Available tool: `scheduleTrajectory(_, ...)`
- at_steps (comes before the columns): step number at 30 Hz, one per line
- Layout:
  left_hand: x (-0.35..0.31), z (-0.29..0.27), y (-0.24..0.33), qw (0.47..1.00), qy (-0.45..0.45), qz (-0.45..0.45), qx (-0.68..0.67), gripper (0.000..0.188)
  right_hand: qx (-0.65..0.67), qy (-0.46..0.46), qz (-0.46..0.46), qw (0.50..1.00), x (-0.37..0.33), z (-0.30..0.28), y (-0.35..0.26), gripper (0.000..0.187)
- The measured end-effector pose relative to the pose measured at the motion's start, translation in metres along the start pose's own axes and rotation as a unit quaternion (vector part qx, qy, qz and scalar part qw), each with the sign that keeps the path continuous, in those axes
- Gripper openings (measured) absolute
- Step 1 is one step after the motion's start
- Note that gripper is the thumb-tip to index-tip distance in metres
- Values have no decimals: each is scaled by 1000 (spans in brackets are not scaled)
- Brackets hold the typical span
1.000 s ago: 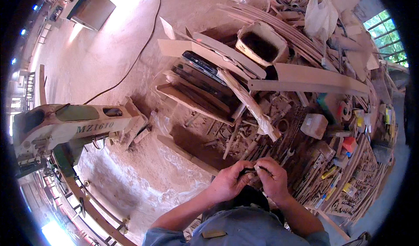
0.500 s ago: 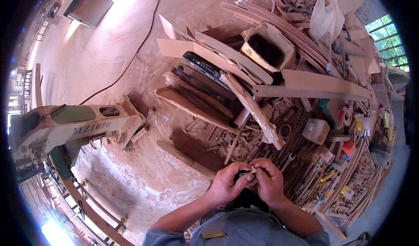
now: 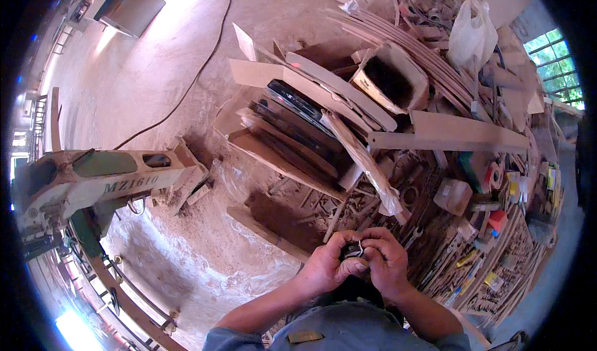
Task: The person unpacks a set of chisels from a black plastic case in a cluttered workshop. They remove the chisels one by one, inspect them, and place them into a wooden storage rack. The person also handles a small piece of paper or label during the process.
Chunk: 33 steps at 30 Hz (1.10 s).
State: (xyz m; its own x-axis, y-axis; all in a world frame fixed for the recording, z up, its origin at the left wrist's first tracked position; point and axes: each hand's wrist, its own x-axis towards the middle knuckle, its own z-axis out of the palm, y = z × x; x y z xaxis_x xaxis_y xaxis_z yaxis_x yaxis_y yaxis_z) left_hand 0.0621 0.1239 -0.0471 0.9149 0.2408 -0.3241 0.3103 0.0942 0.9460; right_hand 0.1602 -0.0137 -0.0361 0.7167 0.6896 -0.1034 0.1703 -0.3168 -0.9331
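Note:
In front of my chest, low in the view, my two hands meet fingertip to fingertip. My left hand (image 3: 328, 265) is closed, thumb and forefinger curled round a small dark rounded thing (image 3: 350, 251) whose kind I cannot make out. My right hand (image 3: 387, 261) is closed too, pinching a small thin whitish strip (image 3: 359, 250) beside it. Fingers hide much of both. Past the hands lies a workbench or shelf of dusty clutter, with a spanner (image 3: 412, 237) and a paper-wrapped bundle (image 3: 364, 164).
An open carton of long dark parts (image 3: 273, 158) lies ahead. Right of it are a long flat board (image 3: 448, 130), a small box with a dark inside (image 3: 393, 77) and a white plastic bag (image 3: 472, 37). A pale machine arm (image 3: 118, 177) juts in from the left; a cable (image 3: 202, 71) crosses the floor.
The hands stay together at the same spot. The fingers have shifted, and the dark rounded thing and whitish strip show more between them. The view has tilted slightly.

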Motion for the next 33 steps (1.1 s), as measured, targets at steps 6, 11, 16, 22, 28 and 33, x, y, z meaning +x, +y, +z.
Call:
scheduleTrajectory(6,6,-29,12,988,-67,47,134,42,19,-85,37,996,6,-7,-16,13)
scheduleTrajectory(11,9,-50,45,926,-126,101,340,34,91,-115,127,981,0,-6,-4,13)
scheduleTrajectory(16,33,-77,75,834,-133,241,478,29,115,-99,246,957,-11,-7,7,12)
scheduleTrajectory(22,102,-99,91,749,-174,293,569,25,106,-64,261,957,-26,-12,26,14)
scheduleTrajectory(28,175,-96,55,740,-248,234,581,16,156,-44,291,943,-42,-10,51,16)
scheduleTrajectory(33,190,-89,42,696,-334,176,610,14,168,-16,360,917,-30,-10,31,17)
